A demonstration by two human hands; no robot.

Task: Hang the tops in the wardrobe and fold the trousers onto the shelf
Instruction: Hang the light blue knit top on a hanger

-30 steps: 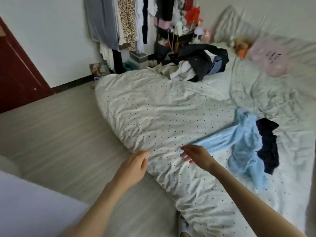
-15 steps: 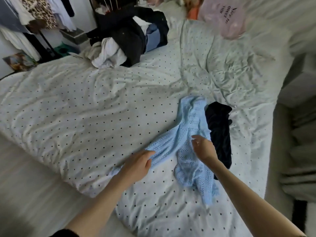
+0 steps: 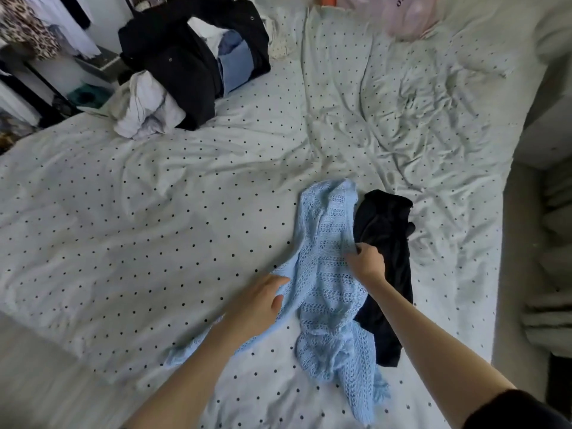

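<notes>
Light blue knit top (image 3: 328,274): lies crumpled on the dotted bedsheet (image 3: 154,227), lower centre of frame. Black garment (image 3: 387,243): just right of it, touching, partly beneath. Right hand (image 3: 366,263): fingers curled, pinching the knit at mid-body. Left hand (image 3: 257,308): rests on the knit's left sleeve, fingers loosely bent; whether it grips cannot be told. Heap of dark and white clothes (image 3: 185,66): upper left, on the bed. Pink bag (image 3: 402,13): top edge, right of centre.

Pink bag (image 3: 405,13) on polka-dot duvet (image 3: 154,227)
</notes>
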